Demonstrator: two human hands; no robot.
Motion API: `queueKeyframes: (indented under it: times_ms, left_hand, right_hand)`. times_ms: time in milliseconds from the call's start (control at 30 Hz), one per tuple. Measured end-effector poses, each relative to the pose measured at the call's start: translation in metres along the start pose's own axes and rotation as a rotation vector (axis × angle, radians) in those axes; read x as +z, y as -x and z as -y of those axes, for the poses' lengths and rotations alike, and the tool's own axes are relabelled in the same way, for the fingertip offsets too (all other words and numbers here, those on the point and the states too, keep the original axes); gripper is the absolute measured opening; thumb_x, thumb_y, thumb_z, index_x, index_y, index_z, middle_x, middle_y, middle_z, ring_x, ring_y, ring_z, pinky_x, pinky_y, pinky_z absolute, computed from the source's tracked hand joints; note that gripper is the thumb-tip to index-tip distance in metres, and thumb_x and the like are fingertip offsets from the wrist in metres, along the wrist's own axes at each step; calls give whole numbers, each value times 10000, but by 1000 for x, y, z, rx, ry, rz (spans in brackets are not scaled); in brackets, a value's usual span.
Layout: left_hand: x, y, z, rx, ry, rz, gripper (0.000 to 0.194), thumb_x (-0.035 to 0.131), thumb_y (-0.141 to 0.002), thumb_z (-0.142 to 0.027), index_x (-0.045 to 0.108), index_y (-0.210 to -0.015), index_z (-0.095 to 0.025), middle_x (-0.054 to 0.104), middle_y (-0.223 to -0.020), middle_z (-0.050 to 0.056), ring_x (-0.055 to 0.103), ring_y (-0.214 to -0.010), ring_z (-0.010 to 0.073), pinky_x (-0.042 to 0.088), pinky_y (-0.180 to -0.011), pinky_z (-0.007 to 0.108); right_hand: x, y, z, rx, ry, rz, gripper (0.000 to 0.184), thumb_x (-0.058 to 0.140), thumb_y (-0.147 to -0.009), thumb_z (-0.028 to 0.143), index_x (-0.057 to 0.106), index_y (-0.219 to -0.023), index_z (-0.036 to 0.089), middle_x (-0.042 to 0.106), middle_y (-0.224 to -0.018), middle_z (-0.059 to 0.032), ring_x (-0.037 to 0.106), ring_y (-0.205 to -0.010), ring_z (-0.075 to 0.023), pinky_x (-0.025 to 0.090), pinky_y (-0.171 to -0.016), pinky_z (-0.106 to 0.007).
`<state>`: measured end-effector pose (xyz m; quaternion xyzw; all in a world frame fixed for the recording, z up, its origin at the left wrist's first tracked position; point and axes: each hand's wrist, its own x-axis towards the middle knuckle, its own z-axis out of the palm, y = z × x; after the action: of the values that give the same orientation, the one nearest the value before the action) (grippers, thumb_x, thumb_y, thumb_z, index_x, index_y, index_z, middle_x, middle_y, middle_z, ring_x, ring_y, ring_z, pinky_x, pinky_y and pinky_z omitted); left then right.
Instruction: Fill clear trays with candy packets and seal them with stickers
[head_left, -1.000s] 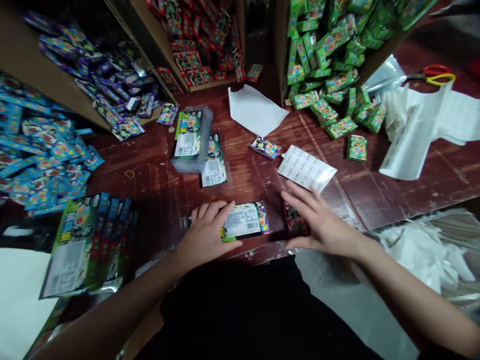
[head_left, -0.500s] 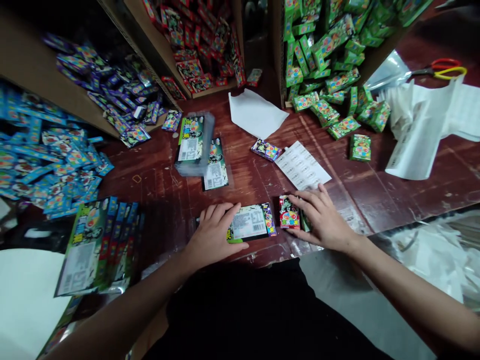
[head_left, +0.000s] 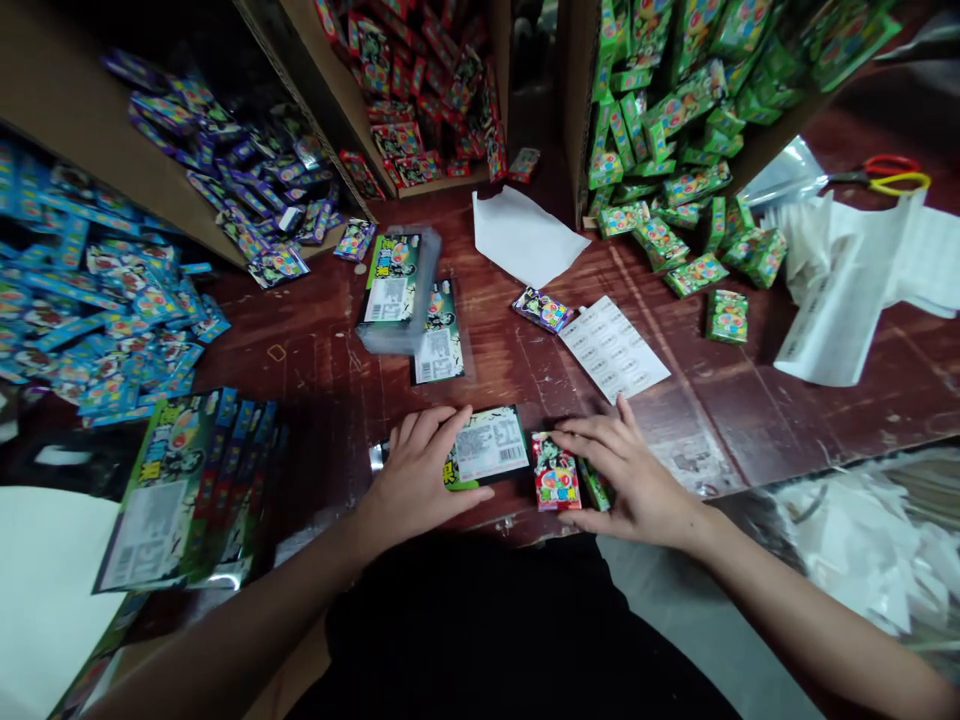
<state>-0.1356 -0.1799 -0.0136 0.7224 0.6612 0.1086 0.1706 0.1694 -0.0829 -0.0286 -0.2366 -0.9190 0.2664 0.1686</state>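
Note:
My left hand (head_left: 420, 480) lies flat with its fingers spread on a bagged pack with a white barcode label (head_left: 487, 447) at the near edge of the table. Just right of that pack stands a small red box (head_left: 556, 473), with a green box (head_left: 596, 484) beside it. My right hand (head_left: 630, 475) curls round these two boxes, thumb at the near side and fingers at the far side, pressing them against the pack.
Cardboard cartons hold blue (head_left: 90, 300), purple (head_left: 225, 180), red (head_left: 420, 90) and green boxes (head_left: 675, 110). A label sheet (head_left: 613, 347), a loose purple box (head_left: 543, 309), white paper (head_left: 525, 237), a clear bag stack (head_left: 396, 290), finished packs (head_left: 187, 490) and scissors (head_left: 885, 175) lie around.
My right hand has drawn the red and green boxes leftward until they meet the pack under my left hand. The left hand has stayed put.

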Motion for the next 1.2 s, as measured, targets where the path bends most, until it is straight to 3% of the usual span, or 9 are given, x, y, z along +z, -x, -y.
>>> queueKeyframes:
  times_ms: [233,467,600,667,767,833,1000,1200]
  left_hand:
    - [-14,-1,3,129,48,115,987,832,-689,-520,346,-1509,-266,489,-1402,91,447,-1259,328,353,-1112,500]
    - [-2,-5,-11,8,31,57,939,830,-687,-494,399,-1477,-225,490,-1403,103,436,-1266,336,366,-1096,498]
    - [3,-6,-8,-7,-34,89,996,846,-661,-534,394,-1497,-237,510,-1401,126,446,-1256,384,360,-1052,554]
    - [3,-6,-5,1,-48,96,1032,855,-645,-554,386,-1507,-235,495,-1425,133,438,-1267,395,346,-1057,557]
    - [3,-6,-3,7,-31,99,1005,842,-670,-541,386,-1507,-223,492,-1430,129,441,-1267,385,345,-1066,540]
    - [4,-7,-4,10,-16,102,963,827,-696,-507,389,-1503,-216,502,-1417,124,446,-1263,373,354,-1065,529]
    - [3,-9,2,5,8,85,959,826,-687,-481,385,-1503,-236,500,-1414,106,450,-1256,354,364,-1077,522]
    - [-13,-11,12,27,82,110,944,829,-675,-454,392,-1489,-261,488,-1412,84,453,-1266,330,370,-1110,510]
  right_hand:
    - [-9,-25,-11,-67,-129,134,796,735,-806,613,448,-1469,280,557,-1446,-103,527,-1334,-303,35,-1245,-618]
    - [6,-49,-7,-86,-56,81,944,684,-771,738,381,-1510,234,546,-1460,-150,494,-1364,-332,33,-1245,-637]
    - [0,-40,-5,-51,37,154,1202,676,-725,792,158,-1613,169,293,-1634,-211,294,-1498,-395,46,-1238,-651]
    - [-10,-30,-9,-2,76,189,1148,711,-775,691,126,-1623,184,219,-1667,-189,207,-1529,-405,31,-1231,-667]
    - [-21,-21,-16,22,100,230,883,693,-874,448,229,-1601,257,385,-1611,-118,261,-1517,-365,-48,-1220,-680]
    - [-23,-21,-20,3,87,248,744,673,-891,379,346,-1552,280,473,-1554,-94,336,-1484,-334,-78,-1220,-668]
    - [-26,-30,-24,-37,-19,248,668,716,-858,419,472,-1465,281,511,-1510,-103,444,-1417,-304,-83,-1228,-637]
    - [-39,-39,-23,-72,-156,318,722,753,-820,484,483,-1464,302,509,-1512,-85,477,-1398,-288,19,-1248,-606]
